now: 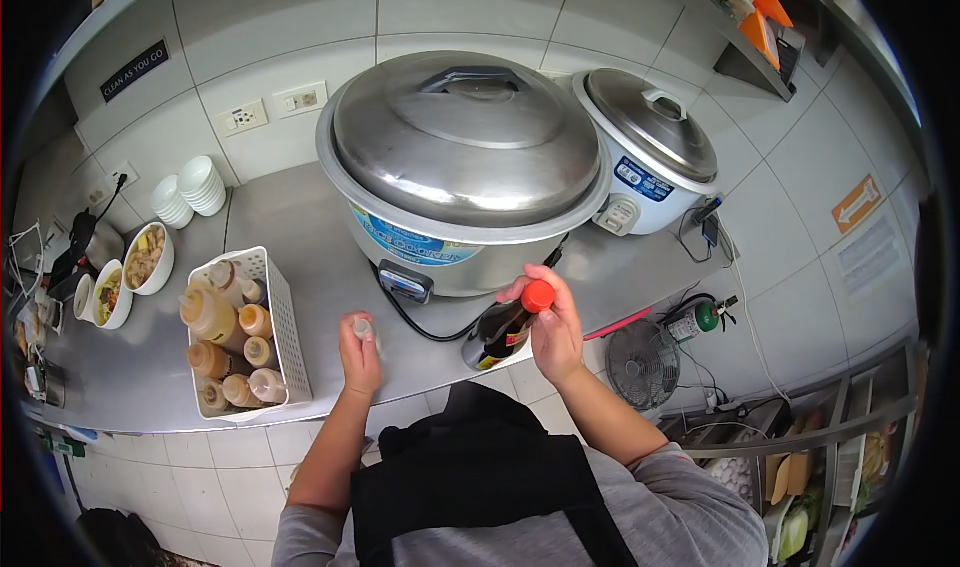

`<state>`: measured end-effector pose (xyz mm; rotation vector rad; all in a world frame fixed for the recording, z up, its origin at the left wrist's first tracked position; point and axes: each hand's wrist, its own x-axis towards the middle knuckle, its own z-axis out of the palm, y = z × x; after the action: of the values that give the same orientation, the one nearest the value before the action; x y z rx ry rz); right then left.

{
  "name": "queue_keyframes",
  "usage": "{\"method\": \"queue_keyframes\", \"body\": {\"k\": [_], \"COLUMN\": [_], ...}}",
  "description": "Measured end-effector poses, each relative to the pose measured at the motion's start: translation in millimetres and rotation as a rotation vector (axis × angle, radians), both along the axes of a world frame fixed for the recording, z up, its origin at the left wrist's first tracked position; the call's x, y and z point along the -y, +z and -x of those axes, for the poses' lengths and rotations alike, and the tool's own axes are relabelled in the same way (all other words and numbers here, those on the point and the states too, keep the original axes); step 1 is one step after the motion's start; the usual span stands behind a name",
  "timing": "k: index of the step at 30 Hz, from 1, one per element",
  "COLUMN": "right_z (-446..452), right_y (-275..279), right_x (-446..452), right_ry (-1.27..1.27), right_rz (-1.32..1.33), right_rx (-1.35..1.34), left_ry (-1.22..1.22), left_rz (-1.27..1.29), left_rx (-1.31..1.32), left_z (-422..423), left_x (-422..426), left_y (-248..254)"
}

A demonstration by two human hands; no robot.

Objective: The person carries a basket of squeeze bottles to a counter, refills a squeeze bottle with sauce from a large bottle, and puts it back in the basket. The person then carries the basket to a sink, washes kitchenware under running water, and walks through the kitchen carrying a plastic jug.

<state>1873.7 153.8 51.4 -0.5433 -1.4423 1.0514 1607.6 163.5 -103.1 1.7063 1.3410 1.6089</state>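
Steel counter, red-capped bottle in right hand.

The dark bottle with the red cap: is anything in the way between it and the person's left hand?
Nothing visible blocks the gap between the left hand and the dark bottle. Bare counter lies between them; a black cord runs low along the rice cooker side.
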Motion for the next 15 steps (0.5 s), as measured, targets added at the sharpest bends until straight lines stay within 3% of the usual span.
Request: {"method": "queue_keyframes", "body": {"k": [5, 10, 15], "right_z": [5, 7, 11], "right_y": [-6, -15, -17], "right_x": [0, -6, -7], "right_ry": [0.003, -0.053, -0.088], "right_rz": [-0.027, -0.187, -0.185], "right_rx": [-0.089, -0.057, -0.055], "left_ry": [0.129, 0.092, 0.101], "left_rz": [-0.063, -0.066, -0.063], "left_rx": [0.033, 0.093, 0.1], "left_z": [-12, -13, -15], "left_x": [-1, -6, -10], "left_y": [-5, -8, -6]}}
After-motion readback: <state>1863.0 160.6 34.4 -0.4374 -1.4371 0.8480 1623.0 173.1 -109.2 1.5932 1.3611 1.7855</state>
